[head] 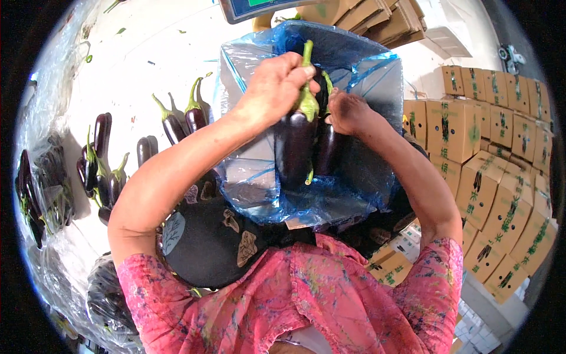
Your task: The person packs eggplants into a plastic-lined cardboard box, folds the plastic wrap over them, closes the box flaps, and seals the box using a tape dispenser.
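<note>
A box lined with blue plastic film (250,177) stands before me, with several eggplants inside it. My left hand (283,84) grips an eggplant (297,146) by its green stem and cap, its dark body pointing towards me. Beside it, my right hand (351,110) has its fingers curled at the green stem of a second eggplant (328,150). The fingers partly cover that stem. Another green stem end (309,177) shows low between the two bodies, and the deeper part of the box is in shadow.
Loose eggplants (177,126) lie on the white floor at left, near plastic-wrapped ones (53,181). A scale (256,9) is beyond the box, beside flattened cardboard (376,20). Printed cartons (486,199) are stacked at right.
</note>
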`<state>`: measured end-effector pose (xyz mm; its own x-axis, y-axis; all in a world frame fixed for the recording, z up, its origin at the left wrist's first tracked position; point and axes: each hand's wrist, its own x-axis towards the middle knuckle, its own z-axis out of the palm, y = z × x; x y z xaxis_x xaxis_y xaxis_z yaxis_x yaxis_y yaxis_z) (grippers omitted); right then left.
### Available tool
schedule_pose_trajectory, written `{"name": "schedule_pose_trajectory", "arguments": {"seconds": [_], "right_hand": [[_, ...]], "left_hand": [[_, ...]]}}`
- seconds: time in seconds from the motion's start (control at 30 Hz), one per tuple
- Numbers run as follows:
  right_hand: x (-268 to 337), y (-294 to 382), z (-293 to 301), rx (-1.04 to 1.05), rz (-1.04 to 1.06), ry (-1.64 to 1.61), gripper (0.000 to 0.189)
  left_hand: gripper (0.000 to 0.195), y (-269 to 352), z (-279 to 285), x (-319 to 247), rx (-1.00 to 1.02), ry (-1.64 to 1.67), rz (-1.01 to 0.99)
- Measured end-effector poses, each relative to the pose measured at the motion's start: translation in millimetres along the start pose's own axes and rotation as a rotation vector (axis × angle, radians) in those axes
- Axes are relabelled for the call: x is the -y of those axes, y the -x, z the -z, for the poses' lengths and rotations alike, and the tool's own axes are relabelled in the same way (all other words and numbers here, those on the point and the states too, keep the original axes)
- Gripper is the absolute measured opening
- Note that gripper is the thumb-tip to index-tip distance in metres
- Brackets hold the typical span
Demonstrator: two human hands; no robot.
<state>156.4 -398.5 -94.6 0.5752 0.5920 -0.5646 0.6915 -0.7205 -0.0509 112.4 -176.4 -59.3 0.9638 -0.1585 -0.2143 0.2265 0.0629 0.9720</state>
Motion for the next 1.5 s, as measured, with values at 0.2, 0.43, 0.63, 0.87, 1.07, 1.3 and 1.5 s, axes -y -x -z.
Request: {"name": "schedule_pose_trajectory", "arguments": {"seconds": [0.2, 0.43, 0.63, 0.87, 1.07, 1.3, 1.5], "right_hand": [[-6, 7, -30, -0.528, 0.296, -0.190, 0.027], [13, 46, 28, 0.030, -0.077, -0.402, 0.045], [8, 56, 35, -0.012, -0.124, -0.875, 0.053], [58, 34, 7, -0.303, -0.100, -0.424, 0.092], [48, 49, 8, -0.275, -0.199, -0.521, 0.082], [51, 26, 24, -0.139, -0.153, -0.790, 0.071], [47, 42, 8, -0.139, -0.198, -0.609, 0.066]], "left_hand": [[0.028, -36, -32, 60, -0.151, -0.544, 0.082], [0.033, -57, -35, 68, -0.328, -0.353, 0.199], [0.036, -51, -50, 68, -0.218, -0.531, 0.048], [0.046, -59, -19, 57, 0.107, -0.793, -0.040], [0.038, 53, 105, -55, 0.140, 0.170, -0.017], [0.036, 130, 182, 176, -0.660, -0.273, 0.394], [0.028, 156, 135, 250, -1.098, -0.673, 0.058]]}}
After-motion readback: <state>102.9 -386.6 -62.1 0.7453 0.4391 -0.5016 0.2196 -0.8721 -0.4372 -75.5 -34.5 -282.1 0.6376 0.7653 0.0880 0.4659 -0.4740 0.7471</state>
